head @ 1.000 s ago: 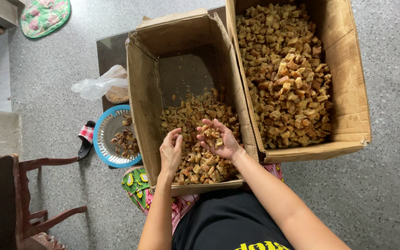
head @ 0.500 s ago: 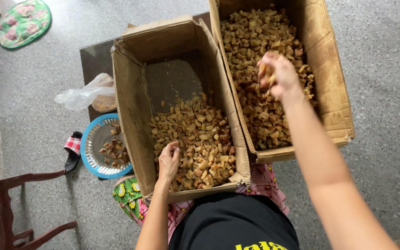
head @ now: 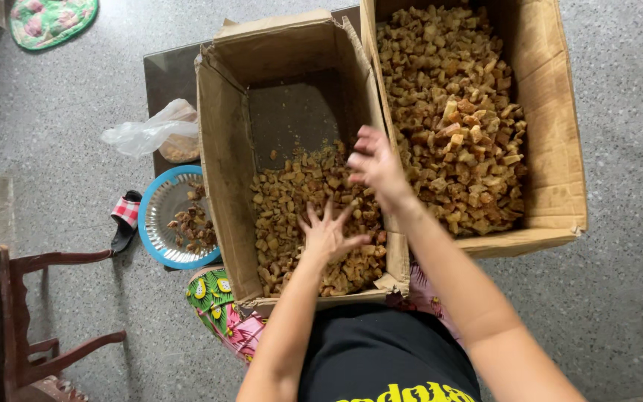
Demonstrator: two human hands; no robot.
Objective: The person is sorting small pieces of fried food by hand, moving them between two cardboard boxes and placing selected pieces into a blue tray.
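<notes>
Left hand (head: pixel 327 234) lies splayed, gripping nothing, on brown chunks (head: pixel 292 201) in the near box (head: pixel 221 164); right hand (head: pixel 375 165) hovers above, empty.

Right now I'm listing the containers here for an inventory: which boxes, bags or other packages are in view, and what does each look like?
Brown cardboard box, centre: open, partly filled with tan chunks, left hand spread on them.
Larger brown cardboard box, right: open, heaped with tan chunks.
Clear plastic bag, left of the centre box: crumpled, some brown contents.
No labels, signs or screens visible.
</notes>
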